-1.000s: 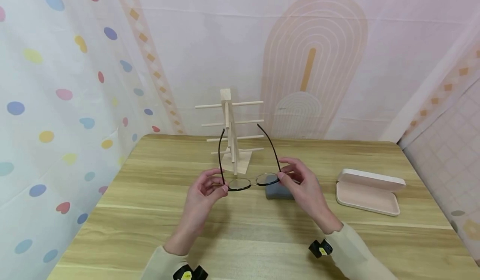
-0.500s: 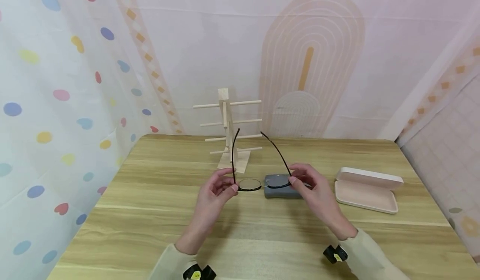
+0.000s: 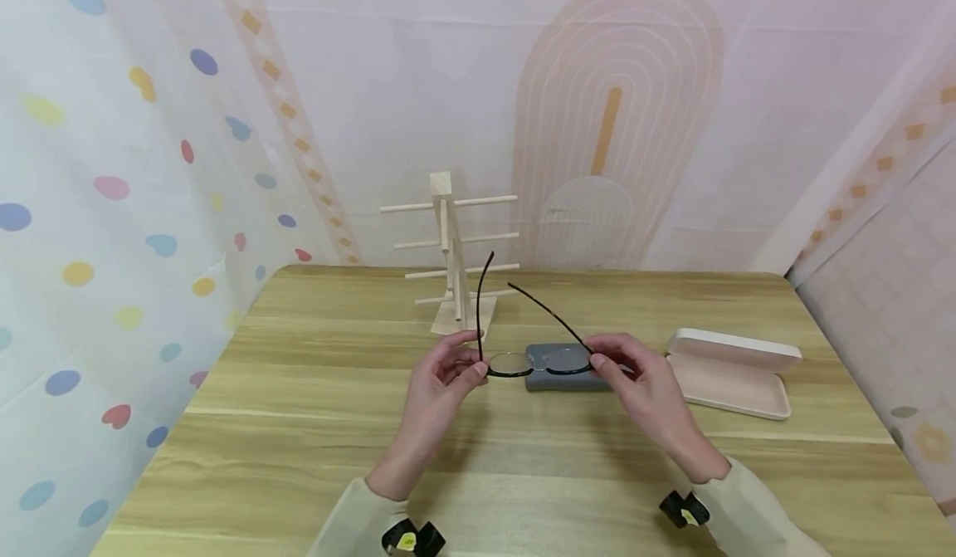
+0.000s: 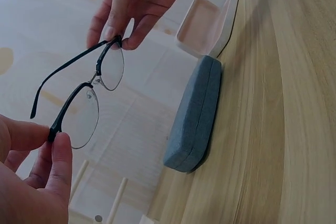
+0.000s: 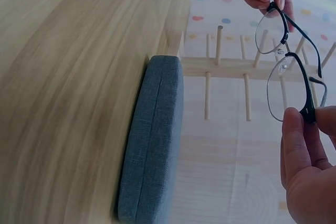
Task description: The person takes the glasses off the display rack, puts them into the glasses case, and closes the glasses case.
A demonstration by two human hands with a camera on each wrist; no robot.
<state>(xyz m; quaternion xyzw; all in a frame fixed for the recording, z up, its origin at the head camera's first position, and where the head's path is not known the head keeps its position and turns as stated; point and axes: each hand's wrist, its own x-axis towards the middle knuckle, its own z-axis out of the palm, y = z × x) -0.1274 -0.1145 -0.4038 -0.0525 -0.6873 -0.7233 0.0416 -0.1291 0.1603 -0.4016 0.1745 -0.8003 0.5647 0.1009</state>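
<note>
Left hand [image 3: 436,387] and right hand [image 3: 651,391] were held forward, about level and apart from each other, each in a pinch grip with thumb [image 3: 470,376] near and fingers [image 3: 617,344] curled beyond, forearms [image 3: 399,461] angled inward, pale sleeves [image 3: 754,509] ending short of the hands.

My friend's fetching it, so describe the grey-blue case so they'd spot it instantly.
On the wooden table, find the peg stand toward the back. The grey-blue case lies right of it, nearer the viewer. It is shut, while the pale case farther right stands open.
</note>
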